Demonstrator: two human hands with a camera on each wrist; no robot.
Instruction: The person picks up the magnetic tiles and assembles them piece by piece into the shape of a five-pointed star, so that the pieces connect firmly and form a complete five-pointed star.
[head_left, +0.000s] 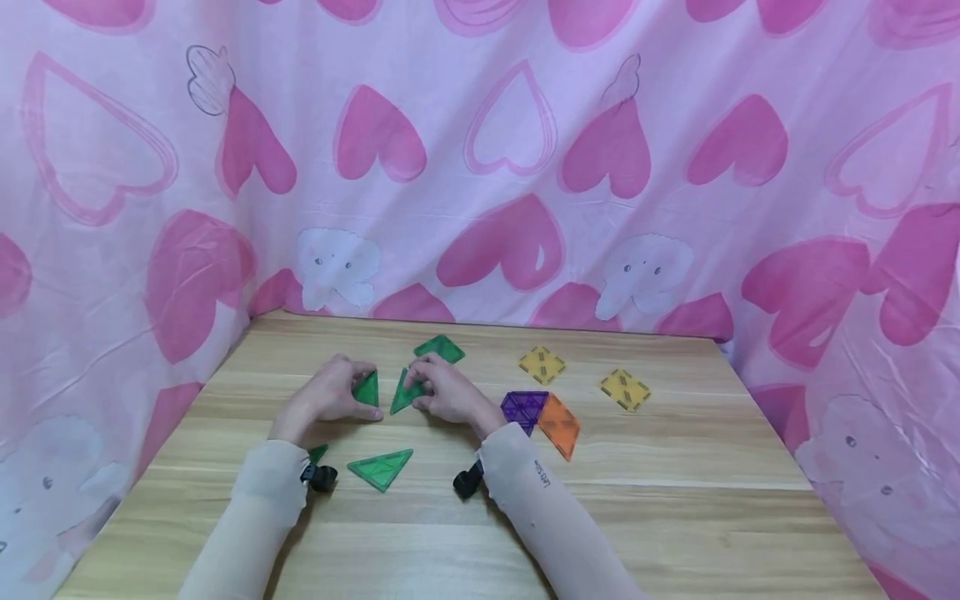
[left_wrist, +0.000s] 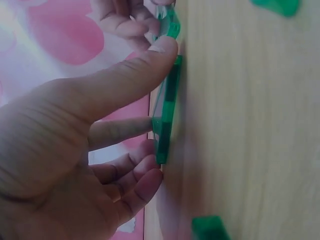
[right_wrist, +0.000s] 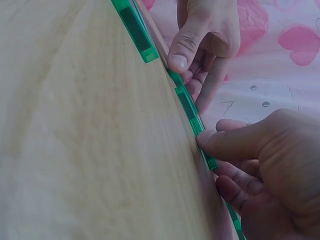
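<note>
In the head view my left hand (head_left: 328, 393) pinches a green triangular magnetic tile (head_left: 367, 390) between thumb and fingers. My right hand (head_left: 453, 393) grips another green triangular tile (head_left: 401, 398), with a small gap between the two. From the left wrist, the tile (left_wrist: 167, 115) appears nearly edge-on, low over the wood, with my thumb at its upper end. The right wrist view has my right thumb and fingers at the edge of its tile (right_wrist: 195, 125). A third green triangle (head_left: 381, 469) lies flat nearer my body, between the forearms.
Behind my right hand lies a green tile (head_left: 442, 348). To the right are a purple tile (head_left: 525, 407), an orange tile (head_left: 560, 427) and two yellow square tiles, one nearer (head_left: 626, 390), one farther (head_left: 542, 365). A green corner (head_left: 318, 453) shows beside my left wrist. A pink heart-print curtain (head_left: 480, 167) borders the wooden table (head_left: 675, 517).
</note>
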